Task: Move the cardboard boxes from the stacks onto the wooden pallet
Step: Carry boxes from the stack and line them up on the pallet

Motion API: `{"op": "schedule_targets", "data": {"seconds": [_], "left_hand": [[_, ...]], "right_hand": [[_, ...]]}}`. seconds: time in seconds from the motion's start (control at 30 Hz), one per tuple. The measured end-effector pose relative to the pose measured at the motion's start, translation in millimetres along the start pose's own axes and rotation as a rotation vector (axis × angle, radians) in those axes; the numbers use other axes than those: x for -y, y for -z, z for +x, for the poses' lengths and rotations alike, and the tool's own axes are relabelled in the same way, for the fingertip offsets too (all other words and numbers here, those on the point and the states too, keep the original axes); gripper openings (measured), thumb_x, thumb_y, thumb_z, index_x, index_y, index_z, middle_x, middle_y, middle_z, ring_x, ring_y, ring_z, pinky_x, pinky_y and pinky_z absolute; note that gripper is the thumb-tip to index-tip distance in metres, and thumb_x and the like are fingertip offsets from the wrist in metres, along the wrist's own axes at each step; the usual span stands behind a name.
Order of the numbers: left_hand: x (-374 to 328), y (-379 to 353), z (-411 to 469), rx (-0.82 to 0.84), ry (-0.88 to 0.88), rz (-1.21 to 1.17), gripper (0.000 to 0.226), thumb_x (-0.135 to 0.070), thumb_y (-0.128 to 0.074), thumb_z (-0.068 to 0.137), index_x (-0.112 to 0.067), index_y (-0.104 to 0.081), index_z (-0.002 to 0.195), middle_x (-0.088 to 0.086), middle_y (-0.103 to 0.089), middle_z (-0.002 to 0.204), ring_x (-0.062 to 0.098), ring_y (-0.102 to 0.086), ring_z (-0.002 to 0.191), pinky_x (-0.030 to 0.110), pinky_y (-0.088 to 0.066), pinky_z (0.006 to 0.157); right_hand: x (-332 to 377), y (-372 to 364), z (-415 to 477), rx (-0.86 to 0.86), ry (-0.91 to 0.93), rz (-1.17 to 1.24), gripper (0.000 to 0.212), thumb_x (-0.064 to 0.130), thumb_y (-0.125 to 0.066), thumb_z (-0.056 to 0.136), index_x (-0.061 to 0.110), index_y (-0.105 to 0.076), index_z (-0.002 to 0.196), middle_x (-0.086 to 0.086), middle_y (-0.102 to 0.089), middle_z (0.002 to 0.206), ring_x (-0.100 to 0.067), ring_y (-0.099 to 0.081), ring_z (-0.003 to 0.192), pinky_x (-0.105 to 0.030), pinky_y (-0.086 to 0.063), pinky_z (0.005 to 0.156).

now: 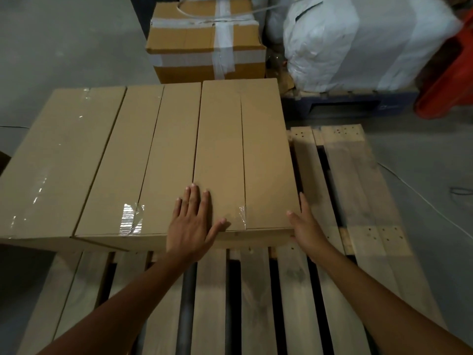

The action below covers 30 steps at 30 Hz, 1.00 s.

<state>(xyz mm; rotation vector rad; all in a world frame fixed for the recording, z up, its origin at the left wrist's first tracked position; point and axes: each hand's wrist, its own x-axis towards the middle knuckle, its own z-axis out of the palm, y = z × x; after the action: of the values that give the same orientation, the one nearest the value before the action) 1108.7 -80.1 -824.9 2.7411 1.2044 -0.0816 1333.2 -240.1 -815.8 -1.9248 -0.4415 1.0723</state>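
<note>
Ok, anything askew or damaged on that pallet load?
Leftmost box juts past the wooden pallet's left edge. Tape on the middle box is crumpled and lifting at its near end.

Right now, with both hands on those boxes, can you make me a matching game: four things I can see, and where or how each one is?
Things:
1 left hand
2 right hand
3 white sack
4 taped box

Places or states:
A on a blue pallet
B flat on top of the cardboard boxes
C bound with white tape and cord
D against the right side of the rightmost box

Pairs: 1-B; 2-D; 3-A; 4-C
</note>
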Motion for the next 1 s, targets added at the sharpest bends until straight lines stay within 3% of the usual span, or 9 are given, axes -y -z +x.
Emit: {"op": "schedule_targets", "data": {"seconds": [0.13, 0.27, 0.37, 0.47, 0.67, 0.73, 0.83, 0.93, 1.0], "left_hand": [[-2, 0, 0, -0.007, 0.025, -0.017, 0.094, -0.081, 0.008, 0.088, -0.018, 0.01, 0.158, 0.011, 0.02, 0.164, 0.024, 0.02, 0.152, 0.039, 0.005, 0.124], [-3, 1, -1, -0.015, 0.021, -0.043, 0.097, -0.082, 0.011, 0.086, -0.018, 0.006, 0.158, 0.01, 0.018, 0.164, 0.023, 0.017, 0.153, 0.038, 0.006, 0.123], [-2, 2, -1, -0.022, 0.007, -0.051, 0.098, -0.082, 0.006, 0.087, -0.017, 0.001, 0.16, 0.009, 0.015, 0.164, 0.023, 0.013, 0.153, 0.038, 0.005, 0.123], [-2, 4, 0, -0.04, 0.002, -0.079, 0.101, -0.083, 0.003, 0.087, -0.015, -0.009, 0.16, 0.01, 0.006, 0.165, 0.025, 0.006, 0.154, 0.04, 0.0, 0.123], [-5, 3, 0, -0.034, 0.006, -0.04, 0.102, -0.083, 0.009, 0.085, -0.012, -0.001, 0.158, 0.01, 0.013, 0.164, 0.025, 0.009, 0.154, 0.04, 0.002, 0.124], [-5, 2, 0, -0.035, -0.01, -0.038, 0.097, -0.081, 0.007, 0.088, -0.015, 0.003, 0.159, 0.009, 0.014, 0.166, 0.024, 0.012, 0.154, 0.04, 0.002, 0.124], [-4, 1, 0, -0.033, -0.024, -0.026, 0.093, -0.08, 0.009, 0.088, -0.02, 0.006, 0.159, 0.006, 0.013, 0.167, 0.023, 0.014, 0.154, 0.041, 0.003, 0.124], [-2, -1, 0, -0.034, -0.052, -0.018, 0.087, -0.078, 0.009, 0.09, -0.027, 0.01, 0.16, 0.006, 0.014, 0.167, 0.023, 0.012, 0.154, 0.042, 0.001, 0.125], [-1, -3, 0, -0.045, -0.065, -0.016, 0.082, -0.076, 0.003, 0.093, -0.029, 0.007, 0.16, 0.007, 0.011, 0.168, 0.023, 0.009, 0.155, 0.043, -0.002, 0.125]], "right_hand": [[10, -7, -2, -0.078, 0.099, -0.267, 0.073, 0.024, -0.038, 0.109, 0.043, 0.012, 0.158, 0.002, -0.013, 0.169, -0.028, -0.049, 0.134, -0.045, -0.048, 0.103], [7, -3, -1, -0.048, 0.121, -0.324, 0.071, 0.021, -0.036, 0.109, 0.036, 0.012, 0.159, -0.001, -0.014, 0.169, -0.024, -0.055, 0.124, -0.027, -0.043, 0.087], [10, -3, 0, -0.035, 0.121, -0.353, 0.072, 0.022, -0.037, 0.109, 0.033, 0.013, 0.159, 0.001, -0.008, 0.17, -0.024, -0.033, 0.147, -0.028, -0.033, 0.103], [12, -4, 0, -0.016, 0.103, -0.356, 0.074, 0.026, -0.039, 0.109, 0.033, 0.014, 0.159, 0.001, -0.005, 0.17, -0.024, -0.021, 0.153, -0.041, -0.026, 0.119], [18, -3, -1, 0.017, 0.07, -0.502, 0.075, 0.03, -0.036, 0.109, 0.027, 0.02, 0.158, -0.006, -0.001, 0.17, -0.031, -0.032, 0.148, -0.041, -0.036, 0.111], [20, -10, -3, -0.042, 0.071, -0.682, 0.076, 0.04, -0.036, 0.108, 0.021, 0.018, 0.159, -0.009, 0.008, 0.169, -0.037, -0.02, 0.151, -0.047, -0.034, 0.114], [11, -15, -3, -0.07, 0.29, -1.064, 0.083, 0.068, -0.013, 0.098, 0.017, 0.017, 0.157, -0.006, 0.03, 0.165, -0.033, 0.021, 0.153, -0.051, -0.012, 0.123], [5, -13, 0, -0.043, 0.404, -1.232, 0.095, 0.078, 0.024, 0.078, 0.018, 0.022, 0.152, -0.007, 0.035, 0.162, -0.031, 0.033, 0.148, -0.05, 0.002, 0.125], [5, -12, 3, -0.014, 0.413, -1.241, 0.1, 0.076, 0.035, 0.071, 0.019, 0.024, 0.151, -0.006, 0.034, 0.162, -0.03, 0.034, 0.148, -0.05, 0.001, 0.126]]}}
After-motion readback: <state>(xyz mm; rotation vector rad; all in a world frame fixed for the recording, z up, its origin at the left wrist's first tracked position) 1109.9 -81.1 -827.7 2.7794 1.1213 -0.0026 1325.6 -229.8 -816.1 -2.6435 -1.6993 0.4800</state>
